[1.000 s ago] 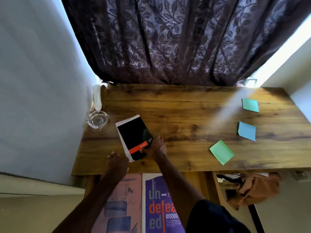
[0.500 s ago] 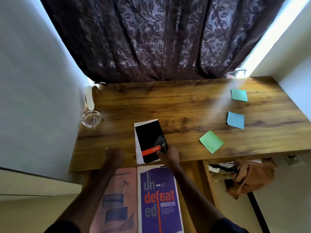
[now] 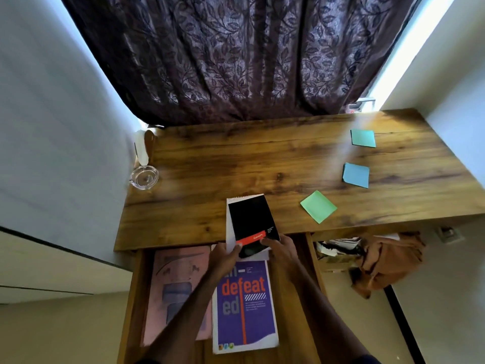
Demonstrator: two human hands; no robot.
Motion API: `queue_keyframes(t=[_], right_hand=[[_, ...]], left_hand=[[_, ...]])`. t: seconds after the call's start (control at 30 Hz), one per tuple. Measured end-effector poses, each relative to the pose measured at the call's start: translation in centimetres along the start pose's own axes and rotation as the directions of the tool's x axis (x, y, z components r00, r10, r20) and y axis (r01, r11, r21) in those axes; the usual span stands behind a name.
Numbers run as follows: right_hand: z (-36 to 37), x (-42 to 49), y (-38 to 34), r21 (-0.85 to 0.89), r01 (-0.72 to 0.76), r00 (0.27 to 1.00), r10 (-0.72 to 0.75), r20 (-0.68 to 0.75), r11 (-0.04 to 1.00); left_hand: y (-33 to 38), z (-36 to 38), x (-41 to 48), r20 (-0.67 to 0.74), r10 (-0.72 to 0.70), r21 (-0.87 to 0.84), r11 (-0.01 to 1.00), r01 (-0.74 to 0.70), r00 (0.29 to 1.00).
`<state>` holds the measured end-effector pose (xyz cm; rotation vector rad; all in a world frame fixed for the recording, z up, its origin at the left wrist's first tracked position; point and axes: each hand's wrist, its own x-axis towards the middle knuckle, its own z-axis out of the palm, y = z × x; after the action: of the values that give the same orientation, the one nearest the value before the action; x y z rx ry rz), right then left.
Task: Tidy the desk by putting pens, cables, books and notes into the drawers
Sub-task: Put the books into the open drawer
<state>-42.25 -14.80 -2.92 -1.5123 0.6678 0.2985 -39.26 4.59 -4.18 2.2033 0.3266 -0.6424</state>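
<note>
Comparing with a second ago: the notepad [image 3: 250, 225] got dragged from the left part of the desk to the front edge, and now its lower end hangs out over the open drawer [image 3: 131, 298].
Left hand: the left hand [image 3: 225, 258] came off the desk edge and now pinches the pad's lower left corner, fingers closed on it.
Right hand: the right hand [image 3: 281, 252] holds the lower right corner, fingers curled around the pad.
Drawer contents: a pink book [image 3: 178, 285] and a purple book [image 3: 244, 306] lying flat side by side.
Desk: the wooden desk [image 3: 262, 164], dark grainy planks, with three square sticky notes [image 3: 318, 206] on the right, two bluish, one green, well apart.
Far left corner: a clear glass ashtray [image 3: 143, 176], round-ish.
Room: a dark leaf-pattern curtain [image 3: 236, 56] behind, pale walls either side.
Right cubby: a brown cloth [image 3: 388, 261] bunched up and spilling out.
</note>
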Motion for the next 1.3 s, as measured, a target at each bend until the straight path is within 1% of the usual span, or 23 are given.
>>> queue_keyframes(t=[0.07,0.13,0.2,0.27,0.33,0.4,0.47,0.53,0.63,0.73,0.8,0.83,0.87,0.97,1.03,1.1,1.17,1.23,1.3], right_hand=[[-0.5,-0.7,-0.2,0.058,0.025,0.998,-0.028,0.064,0.998],[-0.8,-0.9,-0.6,0.066,0.054,0.994,-0.060,0.093,0.996],[-0.9,-0.5,-1.2,0.048,0.018,0.991,-0.024,0.128,0.999],[-0.9,0.2,-1.9,0.017,-0.041,0.986,0.038,0.161,0.999],[-0.8,0.9,-2.7,-0.019,-0.019,0.987,0.022,0.157,1.000],[-0.6,1.2,-4.1,-0.044,0.078,0.988,-0.072,0.135,0.996],[-0.1,1.5,-5.7,-0.088,0.219,0.971,-0.208,0.121,0.972],[0.2,1.9,-7.1,-0.164,0.334,0.942,-0.322,0.093,0.928],[0.3,2.7,-8.6,-0.278,0.472,0.877,-0.477,0.053,0.837],[0.1,4.0,-9.0,-0.341,0.544,0.825,-0.563,0.052,0.767],[0.0,4.7,-8.7,-0.404,0.572,0.795,-0.604,0.059,0.713],[-0.2,5.0,-8.5,-0.418,0.582,0.785,-0.617,0.062,0.698],[-0.3,5.4,-8.1,-0.417,0.586,0.782,-0.619,0.067,0.695],[-0.7,6.1,-7.1,-0.448,0.539,0.811,-0.583,0.049,0.713],[-1.0,6.2,-7.0,-0.464,0.518,0.820,-0.571,0.031,0.719],[-1.3,5.9,-7.1,-0.414,0.545,0.814,-0.579,0.052,0.729],[-2.0,5.1,-7.4,-0.398,0.525,0.828,-0.560,0.032,0.752],[-2.9,4.1,-7.0,-0.394,0.483,0.855,-0.518,0.019,0.782],[-4.3,2.4,-5.6,-0.378,0.421,0.894,-0.447,0.020,0.824]], left_hand=[[0.6,-0.4,0.2,0.045,-0.038,-0.158,0.986,0.045,0.998],[1.1,-0.8,0.3,0.131,-0.019,-0.249,0.967,0.051,0.991],[1.1,-1.5,0.6,0.190,0.026,-0.247,0.969,0.022,0.981],[0.5,-2.4,1.3,0.192,0.088,-0.202,0.978,-0.049,0.978],[0.2,-3.4,1.8,0.188,0.139,-0.175,0.979,-0.106,0.972],[1.3,-4.4,1.5,0.144,0.226,-0.222,0.956,-0.191,0.963],[2.4,-5.4,1.5,0.071,0.307,-0.249,0.927,-0.281,0.949],[3.4,-6.2,2.0,0.024,0.374,-0.255,0.899,-0.356,0.927],[5.4,-7.2,2.5,-0.094,0.451,-0.200,0.865,-0.461,0.888],[7.4,-7.5,2.9,-0.186,0.549,-0.212,0.787,-0.579,0.815],[8.0,-7.3,3.2,-0.223,0.570,-0.197,0.769,-0.609,0.791],[8.0,-7.0,3.5,-0.224,0.571,-0.166,0.776,-0.608,0.790],[7.8,-6.6,3.8,-0.215,0.572,-0.131,0.786,-0.604,0.791],[7.2,-5.1,3.7,-0.163,0.561,-0.036,0.818,-0.573,0.811],[7.4,-4.4,3.5,-0.179,0.569,-0.018,0.814,-0.581,0.803],[7.8,-4.1,3.2,-0.218,0.558,-0.011,0.819,-0.574,0.801],[8.6,-4.0,2.8,-0.227,0.538,-0.041,0.828,-0.560,0.812],[8.9,-3.6,2.2,-0.181,0.501,-0.083,0.849,-0.521,0.846],[8.4,-2.8,1.2,-0.093,0.495,-0.097,0.859,-0.503,0.864]])
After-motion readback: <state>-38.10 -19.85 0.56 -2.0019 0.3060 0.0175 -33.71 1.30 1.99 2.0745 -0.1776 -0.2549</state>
